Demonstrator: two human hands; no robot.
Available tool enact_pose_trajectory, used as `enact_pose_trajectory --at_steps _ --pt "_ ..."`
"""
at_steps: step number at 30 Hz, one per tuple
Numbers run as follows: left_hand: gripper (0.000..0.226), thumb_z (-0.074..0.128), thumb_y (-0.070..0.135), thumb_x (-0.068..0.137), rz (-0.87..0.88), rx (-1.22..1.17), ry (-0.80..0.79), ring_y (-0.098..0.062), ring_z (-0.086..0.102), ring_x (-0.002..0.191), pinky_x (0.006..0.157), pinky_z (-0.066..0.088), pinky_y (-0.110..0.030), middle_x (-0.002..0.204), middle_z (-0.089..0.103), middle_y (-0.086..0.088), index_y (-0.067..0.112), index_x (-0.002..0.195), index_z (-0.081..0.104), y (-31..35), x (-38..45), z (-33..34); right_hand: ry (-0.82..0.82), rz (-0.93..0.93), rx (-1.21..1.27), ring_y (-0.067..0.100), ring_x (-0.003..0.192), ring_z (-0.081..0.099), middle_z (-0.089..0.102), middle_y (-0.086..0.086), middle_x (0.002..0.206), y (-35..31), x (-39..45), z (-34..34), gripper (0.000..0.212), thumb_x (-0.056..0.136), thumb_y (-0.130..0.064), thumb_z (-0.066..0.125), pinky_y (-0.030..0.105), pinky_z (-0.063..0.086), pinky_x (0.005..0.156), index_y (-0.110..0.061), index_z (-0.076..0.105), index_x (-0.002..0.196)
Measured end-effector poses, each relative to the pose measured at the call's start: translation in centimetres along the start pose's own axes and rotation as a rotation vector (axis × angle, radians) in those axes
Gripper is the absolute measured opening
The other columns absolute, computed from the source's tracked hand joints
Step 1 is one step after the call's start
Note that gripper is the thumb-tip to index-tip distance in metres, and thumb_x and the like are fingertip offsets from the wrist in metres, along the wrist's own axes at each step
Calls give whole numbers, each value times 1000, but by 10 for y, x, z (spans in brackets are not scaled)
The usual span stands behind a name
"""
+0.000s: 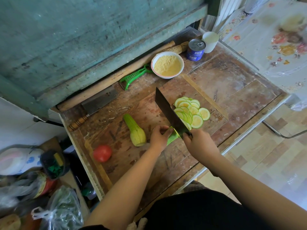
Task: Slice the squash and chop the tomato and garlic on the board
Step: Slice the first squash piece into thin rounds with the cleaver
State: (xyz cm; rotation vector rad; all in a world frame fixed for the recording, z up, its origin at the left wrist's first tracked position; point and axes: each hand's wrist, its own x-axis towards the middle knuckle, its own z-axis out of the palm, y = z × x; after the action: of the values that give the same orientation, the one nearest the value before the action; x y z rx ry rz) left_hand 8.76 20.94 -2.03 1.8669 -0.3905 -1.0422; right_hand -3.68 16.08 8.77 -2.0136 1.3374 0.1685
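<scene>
Worn wooden worktop [232, 83] set against a teal painted wall; cutting board [149, 112] lies across its middle. Left hand [159, 135]: forearm reaching in from below, fingers curled over the squash piece [172, 136], pinning it to the board. Right hand [198, 143]: fist closed round the cleaver [169, 112] handle, wrist approx. level, blade edge down on the cut face of the squash, just beside left fingertips. Squash slices [192, 112] fanned in a pile on the far side of the blade, touching it. Peeled squash half [135, 130] lies on board left of the hand, apart from it. Tomato [102, 153] whole, near board's left edge. Garlic: cannot tell where. At rear: bowl of yellow meal [167, 64], green peeler [135, 76], tin can [196, 49], second cleaver [98, 103].
</scene>
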Motion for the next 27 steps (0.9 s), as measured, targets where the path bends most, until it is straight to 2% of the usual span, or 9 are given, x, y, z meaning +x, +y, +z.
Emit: enact_pose_trajectory --at_steps 8,14,18,24,27 --pt "12 66 18 88 -19 -7 -7 -10 54 84 68 42 -15 91 58 2 18 88 54 3 -2 -1 -10 -1 -6 21 52 45 47 5 57 0 -2 1 40 98 -30 44 27 31 46 -13 42 62" --pt "14 67 17 87 -15 -28 3 -9 54 79 69 42 -20 83 56 6 18 85 53 4 -3 0 -23 7 -7 19 49 38 42 4 55 0 -3 1 42 98 -27 43 27 25 45 -13 38 59" --pt "18 67 15 86 -4 -32 11 -8 54 78 74 42 -22 82 57 7 22 79 53 4 -3 0 -12 5 6 21 50 40 43 5 55 1 -5 1 41 98 -29 43 28 29 47 -12 41 61" --pt "19 67 15 86 -7 -21 8 -4 53 75 70 41 -21 82 57 7 23 78 52 4 -2 0 -24 3 19 20 48 40 44 4 55 2 -5 2 41 98 -29 43 27 30 47 -13 41 61" --pt "19 67 14 87 -4 -21 9 -2 52 73 65 41 -14 80 55 8 22 78 52 5 -3 1 -34 14 14 19 49 41 45 4 56 1 -5 1 40 98 -28 43 27 30 47 -14 41 61"
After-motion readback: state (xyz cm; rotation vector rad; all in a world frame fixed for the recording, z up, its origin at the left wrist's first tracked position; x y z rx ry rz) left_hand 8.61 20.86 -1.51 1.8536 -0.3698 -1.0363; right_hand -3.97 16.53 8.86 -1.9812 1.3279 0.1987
